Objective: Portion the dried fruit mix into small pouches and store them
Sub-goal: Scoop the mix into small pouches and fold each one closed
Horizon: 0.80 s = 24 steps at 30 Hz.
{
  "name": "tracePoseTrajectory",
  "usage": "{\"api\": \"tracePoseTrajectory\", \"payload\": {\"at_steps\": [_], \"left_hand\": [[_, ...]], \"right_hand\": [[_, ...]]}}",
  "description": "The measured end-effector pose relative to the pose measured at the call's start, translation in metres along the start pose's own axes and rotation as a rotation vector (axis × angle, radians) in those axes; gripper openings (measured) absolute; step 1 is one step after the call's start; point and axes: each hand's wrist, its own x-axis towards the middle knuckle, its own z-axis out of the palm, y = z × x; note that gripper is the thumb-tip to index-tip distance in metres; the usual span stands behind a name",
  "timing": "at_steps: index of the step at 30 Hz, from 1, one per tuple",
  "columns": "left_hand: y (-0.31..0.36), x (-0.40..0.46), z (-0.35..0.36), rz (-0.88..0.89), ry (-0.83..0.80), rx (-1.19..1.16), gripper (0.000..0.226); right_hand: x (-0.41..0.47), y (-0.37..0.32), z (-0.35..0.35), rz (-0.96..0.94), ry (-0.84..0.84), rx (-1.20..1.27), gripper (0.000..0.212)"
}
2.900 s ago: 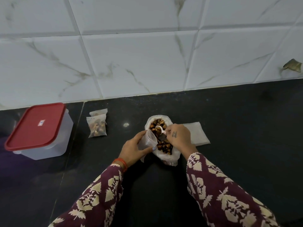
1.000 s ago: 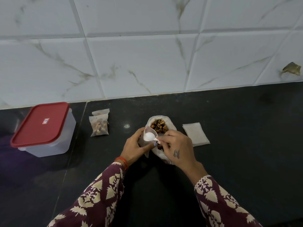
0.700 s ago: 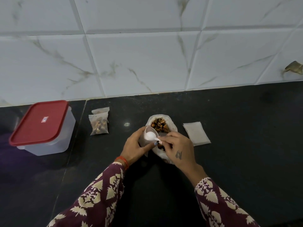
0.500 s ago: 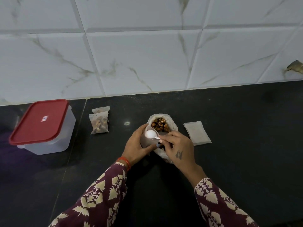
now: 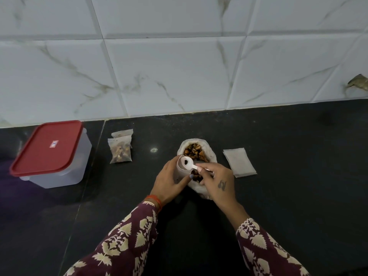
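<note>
- Black counter (image 5: 278,156) under a white marbled tile wall (image 5: 179,66); I log everything from the head view.
- Box (image 5: 59,168), clear, red lid (image 5: 46,146) shut, far left on the counter.
- Filled pouches (image 5: 120,149), two, overlapping, flat on the counter between the box and the bag, apart from both.
- Bag (image 5: 211,154), white, mouth open, centre; fruit mix (image 5: 196,152) heaped inside.
- Empty pouches (image 5: 239,165), a flat stack, just right of the bag.
- Left hand (image 5: 169,182): fingers curled round an open pouch (image 5: 180,172), thumb pressed on its near side; the pouch stands upright against the bag's left edge.
- Right hand (image 5: 217,182): fingertips pinched on the handle of a white spoon (image 5: 188,163), held over the bag.
- Spoon bowl sits at the pouch mouth with one dark piece in it.
- I cannot tell how much mix the held pouch contains.
- Sleeves (image 5: 127,240): maroon, leaf print; orange band on my left wrist.
</note>
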Motion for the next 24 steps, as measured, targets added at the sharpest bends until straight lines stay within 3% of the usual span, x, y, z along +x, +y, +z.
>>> {"api": "tracePoseTrajectory", "payload": {"at_steps": [4,8,12,17,24], "left_hand": [[0.002,0.0,0.001,-0.004,-0.019,-0.028,0.089],[0.002,-0.001,-0.003,-0.034,0.011,-0.068,0.076],[-0.005,-0.003,-0.012,-0.043,0.051,-0.076,0.061],[-0.006,-0.002,-0.013,-0.054,0.04,-0.059,0.071],[-0.003,0.0,-0.005,-0.07,0.017,-0.025,0.09]], "right_hand": [[0.001,-0.005,-0.004,0.198,-0.023,0.185,0.018],[0.011,0.0,-0.013,0.291,0.062,0.239,0.02],[0.027,0.014,-0.016,0.094,0.076,-0.148,0.026],[0.055,0.014,-0.001,-0.146,-0.066,-0.655,0.025],[0.052,0.01,0.008,-0.196,-0.282,-0.852,0.019]]}}
